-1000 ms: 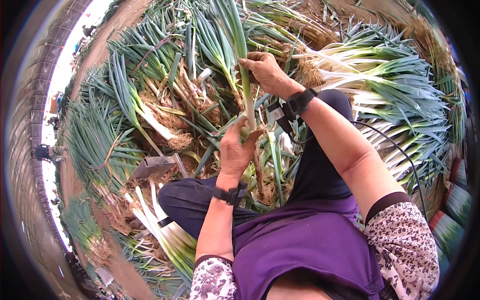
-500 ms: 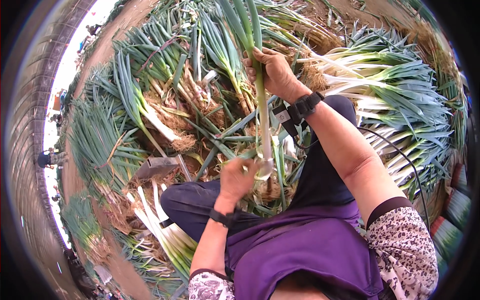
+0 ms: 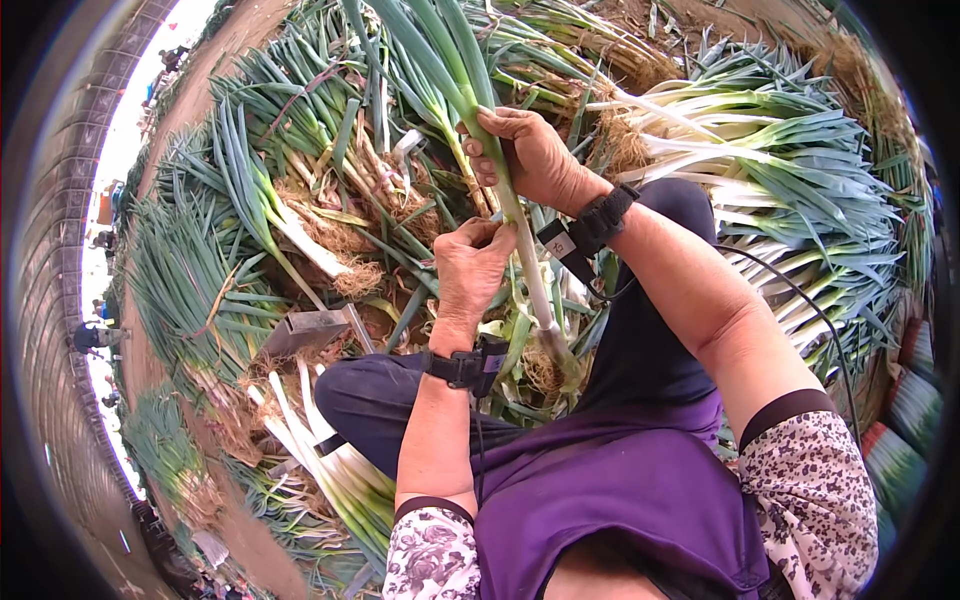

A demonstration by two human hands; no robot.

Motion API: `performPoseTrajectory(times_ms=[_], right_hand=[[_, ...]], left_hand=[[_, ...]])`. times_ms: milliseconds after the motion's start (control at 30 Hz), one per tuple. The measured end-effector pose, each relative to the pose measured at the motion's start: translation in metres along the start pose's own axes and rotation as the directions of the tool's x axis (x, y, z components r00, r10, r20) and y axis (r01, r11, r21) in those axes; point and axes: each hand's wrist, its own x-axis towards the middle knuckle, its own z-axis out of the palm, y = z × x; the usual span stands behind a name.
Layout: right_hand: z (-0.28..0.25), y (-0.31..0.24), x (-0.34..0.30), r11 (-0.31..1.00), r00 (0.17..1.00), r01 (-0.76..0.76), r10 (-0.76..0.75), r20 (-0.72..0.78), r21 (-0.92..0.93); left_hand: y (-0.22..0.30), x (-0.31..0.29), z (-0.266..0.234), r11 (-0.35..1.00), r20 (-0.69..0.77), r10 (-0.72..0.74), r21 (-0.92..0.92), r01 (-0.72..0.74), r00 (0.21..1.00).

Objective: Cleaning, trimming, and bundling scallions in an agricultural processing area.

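A long green onion [image 3: 532, 275] slants before me, leaves up and away, its pale root end low by my lap. My right hand [image 3: 537, 160] is closed round the stalk just below the leaves. Lower down, my left hand [image 3: 470, 268] pinches at the side of the same stalk with thumb and fingertips. Whether it grips a loose outer layer or the stalk itself, I cannot tell. Beneath the root end, loose peelings and roots [image 3: 540, 375] lie between my legs.
Pale, trimmed-looking green onions [image 3: 770, 160] are heaped at the right. Unpeeled bunches with roots [image 3: 330, 130] cover the far left. A few white-stemmed onions [image 3: 310, 430] lie beside my left knee, near a grey metal piece [image 3: 305, 332]. A cable [image 3: 800, 300] runs past my right arm.
My left hand has risen from the root end to the middle of the stalk. The green onion and my right hand have shifted slightly left, and the root end sits a little lower.
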Motion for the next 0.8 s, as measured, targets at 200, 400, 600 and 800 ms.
performPoseTrajectory(times_ms=[200, 400, 600, 800], right_hand=[[0.003, 0.011, 0.001, 0.998, 1.000, 0.001, -0.001, 0.002, -0.061], [0.009, 0.009, 0.003, 0.993, 0.975, -0.039, 0.012, 0.223, 0.114], [0.008, -0.008, 0.005, 0.992, 0.985, 0.026, -0.047, 0.168, 0.127], [-0.004, -0.011, 0.021, 0.974, 0.954, 0.221, -0.224, -0.197, -0.037]], left_hand=[[-0.002, -0.011, 0.011, 0.967, -0.162, 0.128, 0.240, -0.086, 0.978], [-0.081, -0.013, 0.004, 0.387, 0.202, -0.567, -0.790, 0.476, 0.798], [-0.181, -0.081, -0.001, 0.686, -0.201, -0.727, -0.172, 0.707, 0.657], [-0.116, -0.048, -0.028, 0.954, -0.290, 0.090, 0.299, 0.001, 0.953]])
